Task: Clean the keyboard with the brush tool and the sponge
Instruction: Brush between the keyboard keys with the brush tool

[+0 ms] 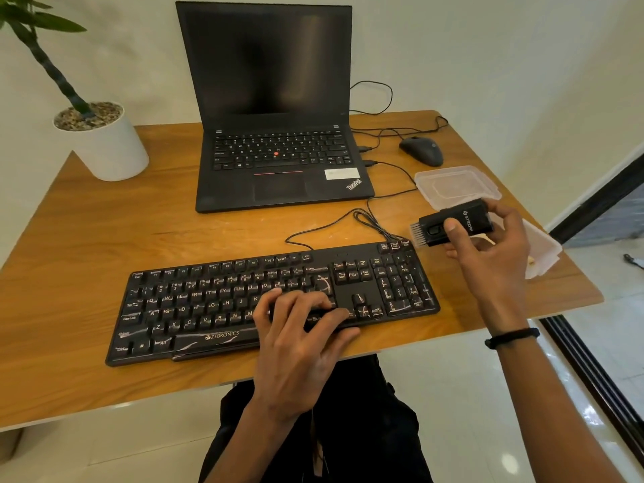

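Note:
A black wired keyboard (195, 301) with dusty, streaked keys lies near the front edge of the wooden table (104, 221). My left hand (299, 329) rests flat on its right-middle keys, fingers spread. My right hand (488, 245) holds a black brush tool (470, 217) in the air just past the keyboard's far right corner, thumb on its slider, short bristles pointing left. A pale piece shows behind my right hand inside a plastic container (543, 249); I cannot tell whether it is the sponge.
An open black laptop (278, 134) stands behind the keyboard, screen dark. A black mouse (421, 151) and cables lie at the back right. A clear lid (456, 183) sits beside the container. A white potted plant (104, 144) stands at the back left.

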